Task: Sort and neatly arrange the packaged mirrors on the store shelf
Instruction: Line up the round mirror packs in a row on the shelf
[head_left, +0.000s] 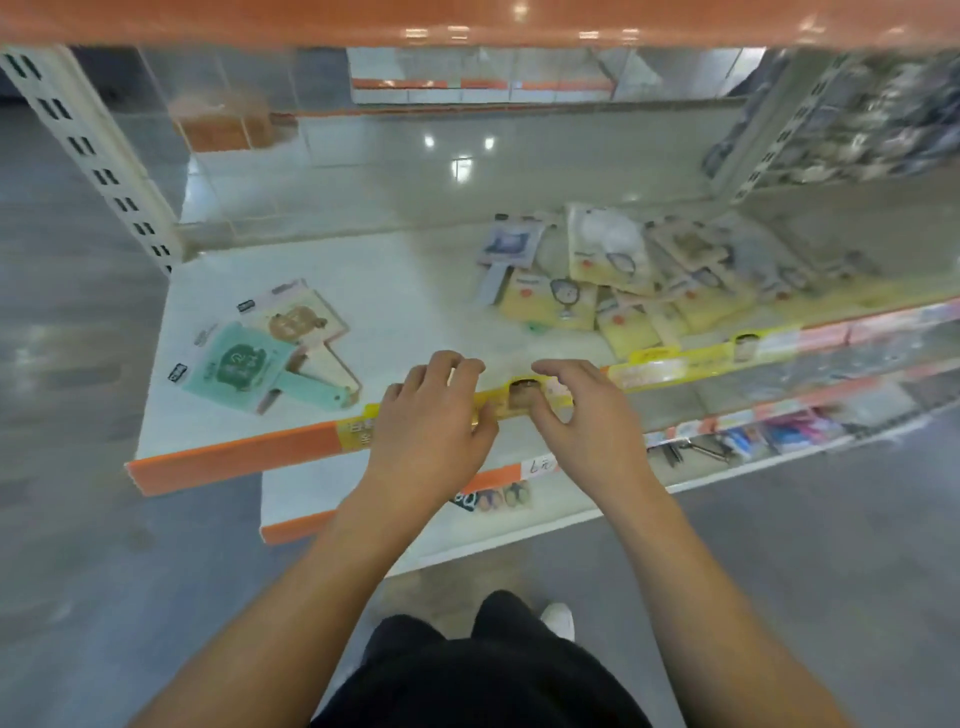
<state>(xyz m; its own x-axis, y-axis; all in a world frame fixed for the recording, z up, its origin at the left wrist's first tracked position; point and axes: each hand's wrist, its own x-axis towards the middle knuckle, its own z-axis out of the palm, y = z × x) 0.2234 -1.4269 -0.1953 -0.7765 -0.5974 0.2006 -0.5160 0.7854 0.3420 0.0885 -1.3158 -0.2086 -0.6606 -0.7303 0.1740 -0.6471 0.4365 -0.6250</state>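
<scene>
Both hands over the front edge of the shelf (415, 291), empty. Left hand (434, 415) palm down, fingers curled onto the yellow label strip (675, 364) that runs along that edge, thumb pointing toward the other hand. Right hand (582, 415) just beside it, fingers bent and spread apart, gripping nothing, thumb near a small round picture on the strip. Between the two hands, a short bare stretch of the strip.

On the shelf, left of the hands: two packaged mirrors lying flat and overlapping, a green mirror (239, 364) on top and nearer the front edge, a beige mirror (298, 319) partly under it and farther back. Handles of both angled toward the hands.

Right of the hands and farther back on the shelf: an untidy pile (623, 280) of packaged mirrors, mostly on yellow cards, tilted and overlapping one another, reaching up to the strip. At the pile's back left, a grey mirror (506, 247) apart in colour from the rest. Details of the pile blurred.

Below the shelf, a lower shelf (571, 509) with an orange edge and small items, too blurred to tell.
</scene>
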